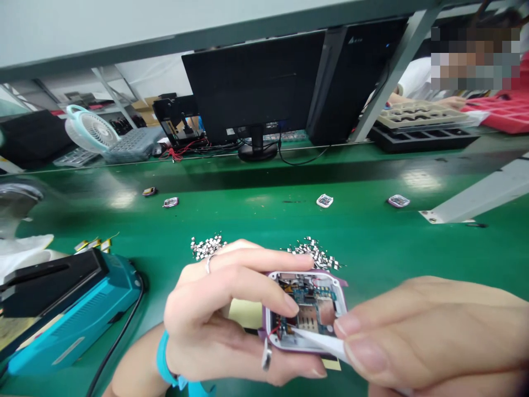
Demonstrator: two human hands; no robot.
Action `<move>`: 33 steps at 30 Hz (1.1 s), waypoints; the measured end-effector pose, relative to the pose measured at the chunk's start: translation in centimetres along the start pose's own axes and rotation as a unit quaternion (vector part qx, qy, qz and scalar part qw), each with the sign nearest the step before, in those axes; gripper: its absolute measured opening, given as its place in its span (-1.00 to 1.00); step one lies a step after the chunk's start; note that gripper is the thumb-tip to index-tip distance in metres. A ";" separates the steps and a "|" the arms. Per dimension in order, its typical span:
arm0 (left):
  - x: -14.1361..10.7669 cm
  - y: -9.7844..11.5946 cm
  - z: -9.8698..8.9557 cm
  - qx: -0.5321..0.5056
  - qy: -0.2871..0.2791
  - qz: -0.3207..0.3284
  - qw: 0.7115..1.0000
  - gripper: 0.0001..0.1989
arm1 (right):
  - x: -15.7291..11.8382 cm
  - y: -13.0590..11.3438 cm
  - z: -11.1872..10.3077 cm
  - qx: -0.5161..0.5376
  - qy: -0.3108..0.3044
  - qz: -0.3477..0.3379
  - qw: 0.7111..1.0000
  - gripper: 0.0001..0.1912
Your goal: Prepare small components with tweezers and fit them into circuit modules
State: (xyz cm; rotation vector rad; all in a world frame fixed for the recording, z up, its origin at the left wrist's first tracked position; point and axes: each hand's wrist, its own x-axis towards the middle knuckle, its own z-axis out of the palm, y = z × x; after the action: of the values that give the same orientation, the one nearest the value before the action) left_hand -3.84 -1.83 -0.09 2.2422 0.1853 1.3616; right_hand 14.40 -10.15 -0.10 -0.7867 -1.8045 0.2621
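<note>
"What's in the left hand point(231, 309)?"

"An open device casing point(306, 311), gripped between fingers and thumb, circuitry facing up, above the green table point(248, 215)."

"And the right hand point(430, 336)?"

"Pinching white tweezers point(320, 342), their tip inside the casing near a red wire point(274, 331)."

"Anything behind?"

"Two piles of small parts point(208, 246), and a dark monitor point(256, 88)."

The open, white-rimmed, purple-edged device case point(307, 314) is above the desk point(248, 218), circuitry exposed; the white tool point(328, 343) slants into it.
</note>
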 end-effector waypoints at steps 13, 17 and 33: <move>-0.4 -0.2 -0.2 0.022 0.000 0.020 1.000 -0.69 | 0.7 -0.9 0.5 0.017 0.018 0.004 1.000 -0.73; -0.4 -0.1 -0.1 0.043 -0.012 -0.010 0.999 -0.66 | 1.1 -0.3 0.6 0.031 0.014 -0.056 0.998 -0.82; -0.5 -0.2 -0.1 0.045 -0.007 0.002 0.999 -0.67 | 1.2 -0.8 0.1 0.025 0.006 -0.042 0.999 -0.83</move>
State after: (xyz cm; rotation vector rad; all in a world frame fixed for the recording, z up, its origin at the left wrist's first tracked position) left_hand -4.17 -1.80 -0.58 2.3280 0.2412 1.3638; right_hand 13.75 -10.01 1.14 -0.6738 -1.8087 0.2462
